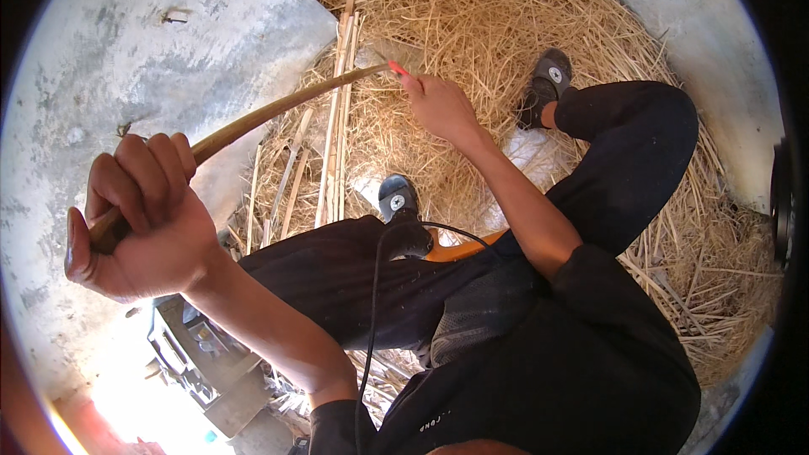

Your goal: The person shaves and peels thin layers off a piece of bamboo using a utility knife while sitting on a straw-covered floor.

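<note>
Held up in front of body, spanning from left hand (pixel 156 211) to right hand (pixel 442 105) above straw (pixel 472 17) and pale slats (pixel 334 135): curved wooden stick (pixel 270 109). Gripped at thick end in closed left fist. Pinched in right fingers, at stick's thin end: small red piece (pixel 396 68); cannot tell whether handle or wrapping. Looks light, fairly stiff with some spring, dry rather than slippery; probably weakest toward thin end. Best taken by thick end, steadying lightly at thin end. Can see pale lettering on black shirt (pixel 581 362), round pale badge (pixel 398 201) on each shoe (pixel 543 88); see no writing on stick.
</note>
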`<state>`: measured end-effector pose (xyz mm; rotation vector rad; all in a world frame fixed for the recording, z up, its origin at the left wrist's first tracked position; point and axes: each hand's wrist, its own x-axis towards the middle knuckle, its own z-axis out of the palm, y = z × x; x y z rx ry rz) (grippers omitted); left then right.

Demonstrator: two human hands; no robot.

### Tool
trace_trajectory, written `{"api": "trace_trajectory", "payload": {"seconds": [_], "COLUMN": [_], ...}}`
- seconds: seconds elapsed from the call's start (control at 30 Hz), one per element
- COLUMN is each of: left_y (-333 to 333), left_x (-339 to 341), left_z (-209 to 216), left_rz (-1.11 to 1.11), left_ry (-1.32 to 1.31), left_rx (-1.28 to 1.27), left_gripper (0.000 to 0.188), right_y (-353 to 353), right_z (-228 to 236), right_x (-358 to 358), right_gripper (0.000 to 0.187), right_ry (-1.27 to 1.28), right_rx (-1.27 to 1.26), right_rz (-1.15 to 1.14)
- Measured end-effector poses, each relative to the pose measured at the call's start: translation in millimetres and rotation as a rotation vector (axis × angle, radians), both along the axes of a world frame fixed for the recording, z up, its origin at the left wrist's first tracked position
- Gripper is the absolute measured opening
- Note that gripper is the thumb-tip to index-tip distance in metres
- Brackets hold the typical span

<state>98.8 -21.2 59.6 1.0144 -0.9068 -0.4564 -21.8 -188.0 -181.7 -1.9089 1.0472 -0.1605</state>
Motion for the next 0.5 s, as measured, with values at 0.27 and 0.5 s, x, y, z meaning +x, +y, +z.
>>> {"api": "trace_trajectory", "payload": {"seconds": [0.27, 0.5], "left_y": [-6, -5], "left_x": [-12, -10], "left_z": [1, -5], "left_rz": [0.01, 0.06], "left_ry": [0.014, 0.013], "left_rx": [-0.015, -0.105], "left_gripper": [0.044, 0.044], "right_y": [75, 92], "right_z": [76, 102], "right_x": [-2, -8], "right_gripper": [0.036, 0.035], "right_ry": [-0.667, -0.659], "right_rx": [-0.008, -0.095], "right_rz": [0.137, 0.156]}}
